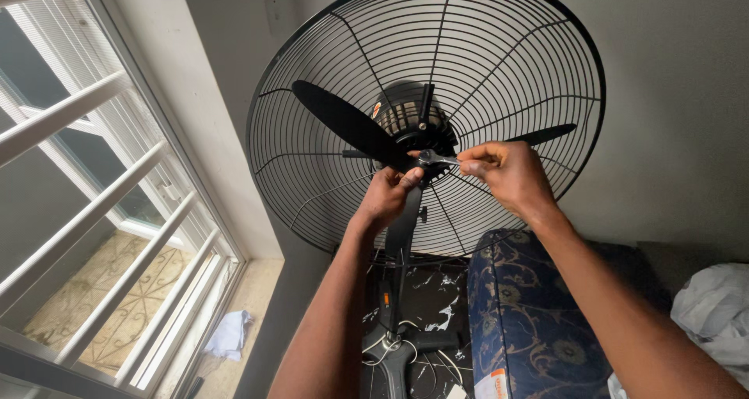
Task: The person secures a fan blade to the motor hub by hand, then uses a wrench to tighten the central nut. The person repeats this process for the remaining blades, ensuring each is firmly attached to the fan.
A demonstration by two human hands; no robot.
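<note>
Far left of both hands, white window bars [94, 212] slanting across the pane, tiled ground outside below, a pale cloth [230, 333] on the floor by the sill. Nearer, left of the left hand, one black fan blade [347, 124] reaching up and leftward from the hub, long axis on a diagonal, broad end away from the hands. Behind everything, round black wire guard [312, 79] of a standing fan, spokes radiating from the motor housing [409, 114] just above the hands.

Left hand [388, 196] raised from below on a bare forearm, fingers curled shut around the fan hub and the top of the downward blade [403, 235], thumb upward against the hub. Touching its thumb, a small metal spanner [437, 159], long axis near horizontal, head at the hub centre pointing left, handle running right. Right hand [507, 177] just beside, coming in from lower right, wrist bent, thumb and forefinger pinching the spanner's handle end, remaining fingers folded.

Right of the right hand, a third blade [546, 135] pointing right, slightly upward. Below it, a navy patterned cushion [530, 313]; farthest right, crumpled white fabric [718, 313].
</note>
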